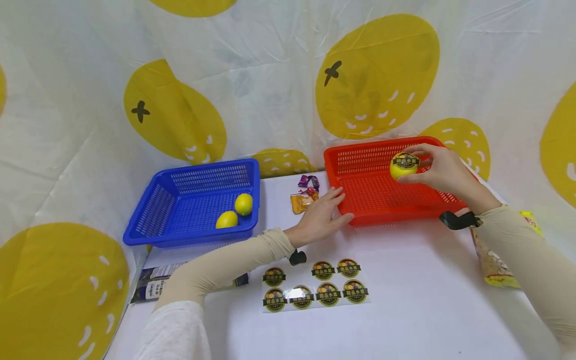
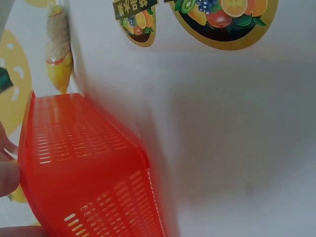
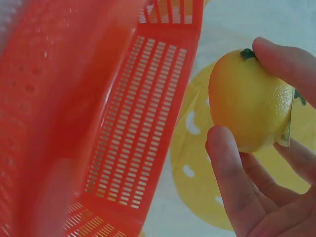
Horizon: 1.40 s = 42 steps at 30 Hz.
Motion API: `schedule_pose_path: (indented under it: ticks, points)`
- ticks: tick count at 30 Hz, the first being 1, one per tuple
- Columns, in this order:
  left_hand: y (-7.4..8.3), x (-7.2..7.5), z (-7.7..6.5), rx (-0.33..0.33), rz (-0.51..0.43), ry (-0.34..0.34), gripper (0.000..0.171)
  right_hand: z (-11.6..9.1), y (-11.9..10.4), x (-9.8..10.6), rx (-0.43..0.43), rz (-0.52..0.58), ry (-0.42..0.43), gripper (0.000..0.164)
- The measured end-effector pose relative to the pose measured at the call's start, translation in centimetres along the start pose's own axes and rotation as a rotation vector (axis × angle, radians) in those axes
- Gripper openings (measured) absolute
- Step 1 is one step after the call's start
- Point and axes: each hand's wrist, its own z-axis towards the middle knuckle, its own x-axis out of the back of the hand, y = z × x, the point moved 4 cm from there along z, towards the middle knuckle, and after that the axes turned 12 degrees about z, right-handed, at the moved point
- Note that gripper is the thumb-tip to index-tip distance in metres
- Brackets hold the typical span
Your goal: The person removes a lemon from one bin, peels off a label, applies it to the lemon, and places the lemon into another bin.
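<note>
My right hand (image 1: pixel 434 167) holds a yellow lemon (image 1: pixel 400 172) between thumb and fingers, above the red basket (image 1: pixel 382 218). A round black-and-gold fruit sticker (image 1: pixel 405 160) is on the lemon, and its edge stands off the skin in the right wrist view. A green stem end shows on the lemon (image 3: pixel 249 98) there. My left hand (image 1: pixel 317 220) is at the red basket's near left corner, fingers extended and fingertips at the rim. In the left wrist view, only parts of its fingers (image 2: pixel 7 178) show beside the basket (image 2: pixel 84 163).
At left stands a blue basket (image 1: pixel 191 240) with two lemons (image 1: pixel 243 204) inside. A sheet of several stickers (image 1: pixel 316 285) lies in front. Candy wrappers (image 1: pixel 302 202) lie between the baskets, dark packets (image 1: pixel 150 290) under the left arm, and a snack bag (image 1: pixel 495 260) by the right arm.
</note>
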Motion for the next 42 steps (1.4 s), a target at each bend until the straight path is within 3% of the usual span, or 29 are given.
schedule_pose_path:
  ticks: [10, 20, 34, 42]
  points:
    - [0.0, -0.4, 0.0, 0.005, 0.035, -0.005, 0.067, 4.5, 0.0, -0.3, 0.081, -0.065, -0.006, 0.081]
    - [0.1, -0.4, -0.1, 0.006, 0.034, -0.029, 0.067, 8.0, 1.2, -2.4, 0.118, -0.02, -0.127, 0.074]
    - [0.2, -0.4, -0.4, 0.007, 0.037, -0.027, 0.068, 9.7, 3.8, -5.3, 0.117, -0.055, -0.227, 0.069]
    - [0.0, -0.3, -0.5, 0.015, 0.041, -0.018, 0.068, 10.0, 4.7, -6.9, 0.161, -0.077, -0.293, 0.065]
